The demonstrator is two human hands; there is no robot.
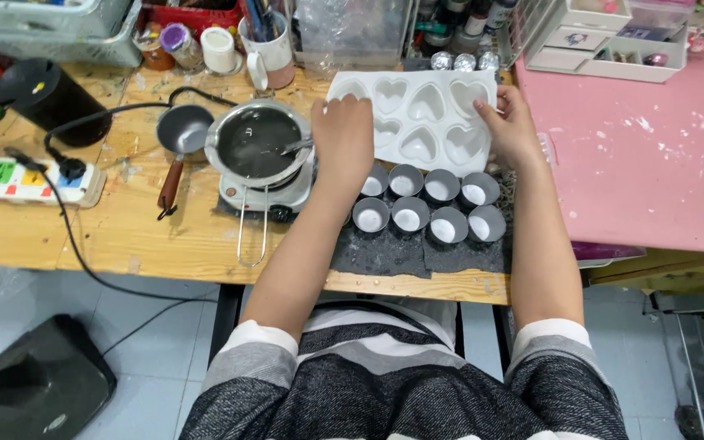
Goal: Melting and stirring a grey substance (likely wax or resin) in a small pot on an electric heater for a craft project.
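Head view looks straight down on two bare hands gripping a white mould (421,122) with heart-shaped hollows, smooth and matte like soft silicone. Left hand (342,134) is curled over the mould's near left edge, fingers folded on it; right hand (511,126) pinches the right edge, thumb on top and fingers beneath. The mould sits between the two hands, slightly tilted, above the far side of the wooden surface (165,236), whose planks are scuffed and stained.

Just below the hands stand eight small round tins (428,208) in two rows, grey metal with white filling, resting on a dark, rough-textured mat (385,254). Whether the mould touches the far row of tins cannot be told.

Beside the left hand, a steel pouring pot (256,143) with a dark shiny interior sits on a small white hot plate (266,195), its wire handle reaching toward the person. Further out from that hand lie a small grey pan with a wooden handle (179,138), a black cylinder (49,96) and a power strip with coloured switches (18,179). Beyond the left hand stands a white mug (269,49) holding tools.

Off the right hand stretches a pink tabletop (637,155), flecked with white spots, carrying a white organiser tray (605,41).
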